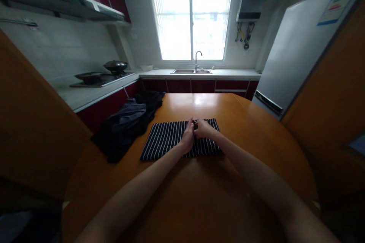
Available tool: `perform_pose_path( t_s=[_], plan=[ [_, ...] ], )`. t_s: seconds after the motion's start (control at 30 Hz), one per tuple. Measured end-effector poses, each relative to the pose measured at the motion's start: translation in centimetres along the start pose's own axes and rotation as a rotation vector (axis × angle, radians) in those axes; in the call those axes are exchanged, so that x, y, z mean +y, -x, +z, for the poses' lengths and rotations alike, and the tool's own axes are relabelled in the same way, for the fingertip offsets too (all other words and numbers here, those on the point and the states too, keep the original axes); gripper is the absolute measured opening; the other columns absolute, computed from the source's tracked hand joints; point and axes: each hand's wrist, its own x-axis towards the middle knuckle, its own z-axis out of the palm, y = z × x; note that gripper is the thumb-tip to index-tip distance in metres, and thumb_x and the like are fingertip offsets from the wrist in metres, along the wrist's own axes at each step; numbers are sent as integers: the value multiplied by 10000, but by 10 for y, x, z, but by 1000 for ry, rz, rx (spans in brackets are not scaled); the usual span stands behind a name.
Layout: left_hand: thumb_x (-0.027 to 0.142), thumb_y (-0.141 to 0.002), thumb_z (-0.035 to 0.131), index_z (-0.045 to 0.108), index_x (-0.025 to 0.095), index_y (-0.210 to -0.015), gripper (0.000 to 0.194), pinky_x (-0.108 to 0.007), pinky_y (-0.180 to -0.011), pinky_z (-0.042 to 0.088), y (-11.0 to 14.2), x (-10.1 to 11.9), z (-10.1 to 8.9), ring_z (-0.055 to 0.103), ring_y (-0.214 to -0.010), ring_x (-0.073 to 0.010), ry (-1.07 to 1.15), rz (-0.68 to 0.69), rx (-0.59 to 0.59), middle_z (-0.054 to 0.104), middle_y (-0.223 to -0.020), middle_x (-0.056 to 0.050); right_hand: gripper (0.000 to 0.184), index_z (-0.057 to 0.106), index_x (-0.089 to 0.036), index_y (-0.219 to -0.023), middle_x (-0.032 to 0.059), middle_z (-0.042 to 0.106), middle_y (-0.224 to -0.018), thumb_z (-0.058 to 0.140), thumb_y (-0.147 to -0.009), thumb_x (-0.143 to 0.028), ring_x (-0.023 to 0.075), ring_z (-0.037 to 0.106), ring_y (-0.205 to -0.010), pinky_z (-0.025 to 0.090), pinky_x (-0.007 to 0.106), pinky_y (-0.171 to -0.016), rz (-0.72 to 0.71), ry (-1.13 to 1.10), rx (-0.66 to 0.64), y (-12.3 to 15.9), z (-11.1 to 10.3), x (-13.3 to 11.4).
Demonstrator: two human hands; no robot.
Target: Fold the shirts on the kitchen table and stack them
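A black cloth with thin white stripes (164, 138) lies folded flat on the round wooden table (228, 182). My left hand (188, 136) rests on it with fingers stretched forward along the cloth. My right hand (203, 129) is beside it, fingers curled and pinching the cloth's far edge near the middle. The two hands touch each other.
A heap of dark clothes (128, 121) lies on the table's left side, hanging over the edge. Behind are a counter with a stove and pans (99, 78), a sink (191, 71) under a window, and a fridge (296, 53) at right.
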Motion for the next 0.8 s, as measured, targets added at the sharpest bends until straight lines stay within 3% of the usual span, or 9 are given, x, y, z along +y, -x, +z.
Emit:
perform_pose_path(
  t_s=[0.07, 0.13, 0.27, 0.33, 0.4, 0.5, 0.63, 0.7, 0.8],
  plan=[
    [258, -979, 440, 564, 193, -1410, 453, -360, -1103, 432, -3, -3, -1, 589, -1265, -219, -18, 9, 22, 608, -1406, -92, 170, 745, -136, -830, 29, 716, -654, 642, -727, -50, 150, 657, -553, 514, 220, -547, -37, -10, -3, 5, -2, 4],
    [201, -919, 519, 626, 169, -1344, 439, -383, -1142, 392, -4, -5, -1, 553, -1316, -243, -97, -19, 14, 616, -1398, -98, 266, 746, -141, -956, 57, 755, -798, 549, -793, -72, 147, 679, -615, 538, 235, -600, -58, -16, 49, 9, -19, 15],
    [131, -806, 671, 575, 183, -1413, 617, -385, -1201, 305, 3, 0, 1, 442, -1417, -262, -300, 3, 18, 506, -1509, -92, 262, 735, -155, -950, 101, 749, -936, 490, -860, -180, 203, 697, -852, 563, 317, -763, -224, -12, 365, 30, -55, 53],
    [83, -767, 684, 511, 147, -1470, 727, -358, -1213, 279, 7, 5, 3, 410, -1439, -262, -408, 45, -10, 461, -1539, -115, 274, 724, -166, -998, 117, 730, -1022, 498, -909, -293, 236, 679, -958, 566, 366, -811, -339, -17, 433, 49, -59, 73],
    [17, -722, 662, 463, 117, -1500, 809, -344, -1212, 274, 9, 11, 5, 392, -1450, -266, -480, 53, -35, 430, -1556, -135, 330, 698, -177, -1120, 133, 686, -1166, 509, -943, -381, 262, 633, -1099, 539, 431, -925, -443, 29, 410, 71, -53, 86],
    [-35, -683, 624, 433, 119, -1517, 870, -353, -1189, 315, 4, 26, 9, 396, -1447, -275, -477, 25, -60, 396, -1574, -149, 475, 585, -205, -1352, 137, 565, -1388, 584, -927, -416, 290, 496, -1311, 411, 506, -1110, -573, 170, 331, 99, -34, 93],
    [-45, -681, 596, 421, 146, -1526, 884, -361, -1137, 394, -6, 62, 4, 458, -1403, -278, -444, 37, -109, 412, -1566, -143, 685, 405, -228, -1513, 131, 415, -1535, 628, -869, -293, 306, 348, -1435, 331, 542, -1179, -613, 283, 334, 106, -11, 87],
    [-34, -686, 605, 444, 171, -1516, 870, -367, -1132, 402, -6, 85, -8, 481, -1384, -276, -464, 67, -116, 435, -1556, -124, 714, 374, -229, -1531, 128, 399, -1544, 579, -848, -192, 299, 334, -1446, 328, 544, -1184, -596, 293, 360, 100, -2, 84],
    [5, -680, 664, 464, 197, -1505, 870, -381, -1156, 375, 3, 115, -42, 474, -1389, -279, -489, 125, -98, 435, -1561, -90, 771, 370, -216, -1536, 123, 396, -1548, 529, -792, -92, 283, 342, -1444, 340, 515, -1189, -576, 309, 343, 93, 10, 79]
  ],
)
